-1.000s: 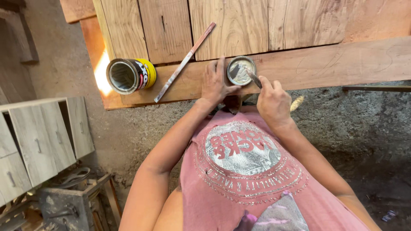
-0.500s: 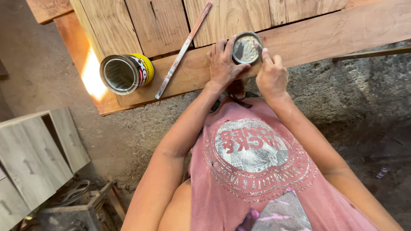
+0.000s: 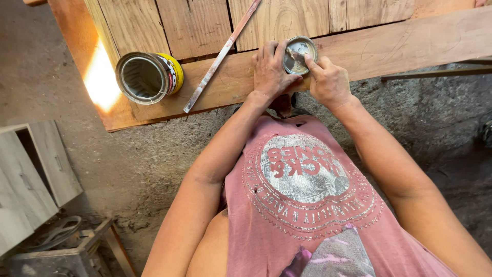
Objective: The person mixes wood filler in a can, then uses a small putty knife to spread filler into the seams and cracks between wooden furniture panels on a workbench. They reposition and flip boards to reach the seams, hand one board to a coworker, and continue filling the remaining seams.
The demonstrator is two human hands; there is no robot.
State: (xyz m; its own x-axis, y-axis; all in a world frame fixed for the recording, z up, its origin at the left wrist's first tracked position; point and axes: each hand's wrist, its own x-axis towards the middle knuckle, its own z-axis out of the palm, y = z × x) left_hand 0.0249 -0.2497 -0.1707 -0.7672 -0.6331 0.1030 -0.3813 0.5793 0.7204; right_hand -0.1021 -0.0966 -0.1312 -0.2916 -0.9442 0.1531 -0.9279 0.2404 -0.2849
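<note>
A small round metal tin [image 3: 300, 54] sits on the wooden plank [image 3: 410, 41] in front of me. My left hand [image 3: 269, 69] wraps around the tin's left side and steadies it. My right hand [image 3: 328, 82] holds a thin tool whose tip reaches into the tin; the tool is mostly hidden by my fingers. A larger open can [image 3: 146, 77] with a yellow label stands to the left on the same plank. A long flat stirring stick [image 3: 221, 54] lies diagonally between the can and the tin.
Wooden boards [image 3: 195, 20] form the surface beyond the plank. A rough concrete floor [image 3: 138, 149] lies below. Grey cabinet panels [image 3: 31, 174] stand at lower left beside a small stand with a coiled cable [image 3: 56, 233].
The view has shifted, so the plank and cans now sit higher and to the right in view. My hands stay at the small tin, my right fingers closer over its rim.
</note>
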